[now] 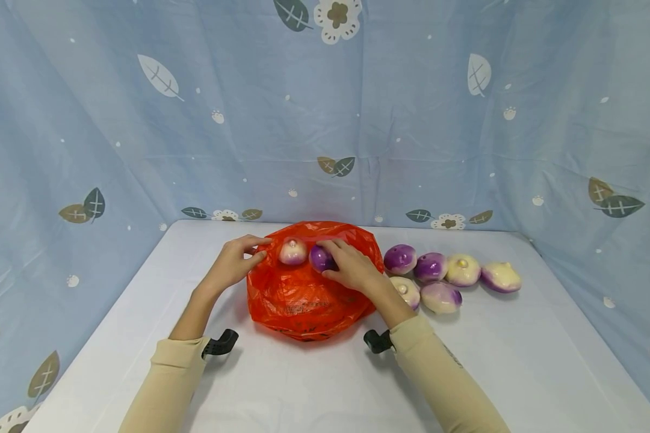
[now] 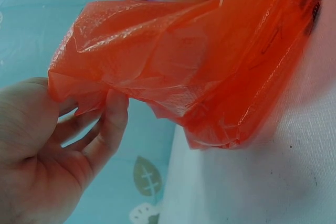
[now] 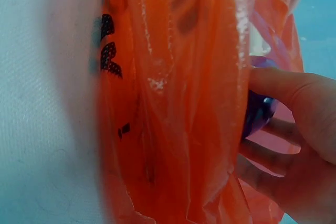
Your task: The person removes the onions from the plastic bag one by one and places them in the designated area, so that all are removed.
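Note:
A red plastic bag (image 1: 303,300) lies with its mouth spread wide on the table. My left hand (image 1: 235,261) pinches the bag's left rim between thumb and fingers, as the left wrist view shows. Over the bag's opening, my right hand (image 1: 354,267) grips a shiny purple turnip (image 1: 322,258), thumb on one side and fingers on the other. The bag's side hides part of this turnip (image 3: 258,111) in the right wrist view. Another turnip (image 1: 293,252), pale with a purple tinge and its nub up, sits inside the bag to the left of it.
Several more purple-and-cream turnips (image 1: 463,270) lie grouped on the white table (image 1: 303,385), right of the bag. One pale turnip (image 1: 405,291) is partly behind my right forearm. A blue patterned curtain (image 1: 281,120) hangs behind the table and along its sides.

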A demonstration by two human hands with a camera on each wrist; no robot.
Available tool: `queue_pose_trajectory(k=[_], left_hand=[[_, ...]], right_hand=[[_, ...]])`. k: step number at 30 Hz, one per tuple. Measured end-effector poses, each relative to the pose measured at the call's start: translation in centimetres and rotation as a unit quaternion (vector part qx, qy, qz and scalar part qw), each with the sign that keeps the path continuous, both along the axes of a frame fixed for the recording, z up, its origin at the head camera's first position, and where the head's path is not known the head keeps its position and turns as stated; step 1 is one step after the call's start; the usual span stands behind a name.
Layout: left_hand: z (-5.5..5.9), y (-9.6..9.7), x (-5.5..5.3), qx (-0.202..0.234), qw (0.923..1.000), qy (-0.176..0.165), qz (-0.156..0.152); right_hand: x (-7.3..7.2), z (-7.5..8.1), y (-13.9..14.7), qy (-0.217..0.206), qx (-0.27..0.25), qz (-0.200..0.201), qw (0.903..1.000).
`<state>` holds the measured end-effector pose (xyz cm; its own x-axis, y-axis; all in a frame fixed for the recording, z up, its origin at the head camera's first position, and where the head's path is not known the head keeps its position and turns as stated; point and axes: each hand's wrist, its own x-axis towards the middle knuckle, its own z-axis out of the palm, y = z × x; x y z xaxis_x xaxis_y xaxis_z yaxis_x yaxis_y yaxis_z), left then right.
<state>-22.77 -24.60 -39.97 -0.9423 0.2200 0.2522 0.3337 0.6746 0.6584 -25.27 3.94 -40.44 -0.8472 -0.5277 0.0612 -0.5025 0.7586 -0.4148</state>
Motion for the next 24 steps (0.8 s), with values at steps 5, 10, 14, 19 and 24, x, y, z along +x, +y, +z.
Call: queue_pose_trajectory(k=[5,10,14,19,24], left_hand=[[-0.1,0.0,0.0,0.003,1.0,0.0,0.001],[-0.2,-0.1,0.0,0.007,1.0,0.001,0.0],[-0.2,-0.1,0.0,0.01,0.9999,-0.001,-0.002],[0.0,-0.1,0.0,0.01,0.9999,-0.001,-0.003],[0.1,-0.1,0.1,0.011,0.9999,0.0,-0.003]], right_hand=[[0.3,0.2,0.2,0.003,-0.013,0.0,0.9999],[0.7,0.7,0.6,0.007,-0.025,0.002,0.9997],[1.2,1.2,1.2,0.022,-0.032,-0.001,0.9993],[2.1,2.0,2.0,0.043,-0.035,-0.005,0.9985],[2.7,2.7,2.6,0.065,-0.035,0.005,0.9973]])
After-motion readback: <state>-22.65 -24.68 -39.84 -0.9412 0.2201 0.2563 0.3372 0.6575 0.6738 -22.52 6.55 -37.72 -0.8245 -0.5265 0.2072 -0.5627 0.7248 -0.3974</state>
